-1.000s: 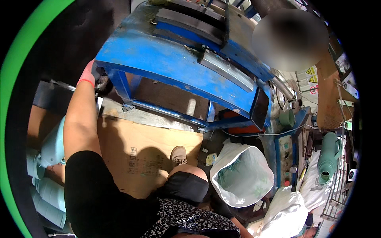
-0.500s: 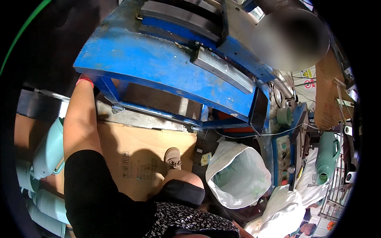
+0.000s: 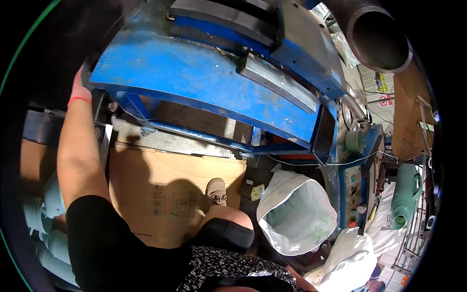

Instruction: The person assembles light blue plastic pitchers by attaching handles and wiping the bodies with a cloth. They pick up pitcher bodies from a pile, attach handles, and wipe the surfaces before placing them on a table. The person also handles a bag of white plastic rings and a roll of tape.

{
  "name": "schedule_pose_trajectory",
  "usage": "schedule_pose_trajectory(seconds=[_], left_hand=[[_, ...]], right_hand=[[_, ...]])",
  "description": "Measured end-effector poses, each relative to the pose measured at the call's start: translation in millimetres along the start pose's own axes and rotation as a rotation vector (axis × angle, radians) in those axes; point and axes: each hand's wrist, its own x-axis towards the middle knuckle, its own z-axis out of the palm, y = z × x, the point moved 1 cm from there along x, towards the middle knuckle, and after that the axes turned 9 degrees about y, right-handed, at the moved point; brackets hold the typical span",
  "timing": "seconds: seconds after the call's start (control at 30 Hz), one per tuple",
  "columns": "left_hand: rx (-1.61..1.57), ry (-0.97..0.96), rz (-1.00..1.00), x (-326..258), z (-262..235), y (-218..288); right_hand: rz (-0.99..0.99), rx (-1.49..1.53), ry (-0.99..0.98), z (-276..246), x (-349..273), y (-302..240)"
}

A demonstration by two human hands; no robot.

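Note:
My left hand (image 3: 80,87), in a pink glove with a red cuff, is raised at the left corner of the blue metal machine bench (image 3: 160,73). Its fingers vanish into the dark next to a dark grey part, so I cannot tell what they hold. My right hand is out of view; only a bit of skin shows at the bottom edge. On the bench lies a squared metal bar (image 3: 279,82), with nothing of mine touching it. Below my left forearm stand several pale teal plastic jug bodies (image 3: 56,194).
An opened white sack (image 3: 296,214) with greenish contents stands right of my knee. Beyond it are a control panel (image 3: 351,194) with buttons, a small green cup (image 3: 355,141) and a green jug (image 3: 406,194). Flattened cardboard (image 3: 146,180) covers the floor. A large round pipe end (image 3: 379,41) looms upper right.
My left hand has shifted left and upward, out from under the bench's corner, so more of its glove shows. The view has turned slightly.

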Motion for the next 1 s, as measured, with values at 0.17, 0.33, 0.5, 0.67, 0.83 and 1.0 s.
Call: schedule_pose_trajectory(seconds=[0.17, 0.33, 0.5, 0.67, 0.83, 1.0], left_hand=[[0.288, -0.264, 0.087, -41.3, 11.6, 102.8], [0.090, -0.453, 0.353, -154.1, 83.9, 150.9], [-0.313, -0.747, 0.259, -260.6, 145.1, 202.2], [0.373, -0.898, 0.523, -385.4, 133.8, 228.7], [0.635, -0.473, 0.105, -430.8, 120.7, 153.6], [0.882, -0.707, -0.176, -439.2, 106.5, 48.2]], right_hand=[[-0.056, 0.015, -0.001, 10.5, 3.3, -14.6], [-0.020, 0.099, 0.074, 26.2, -2.2, -14.3], [0.146, 0.415, 0.260, 51.4, -35.5, -27.3], [0.108, 0.517, 0.411, 55.4, -54.8, -33.4], [0.038, 0.405, 0.568, 66.4, -56.5, -43.1], [0.041, 0.537, 0.568, 86.3, -71.9, -57.3]])
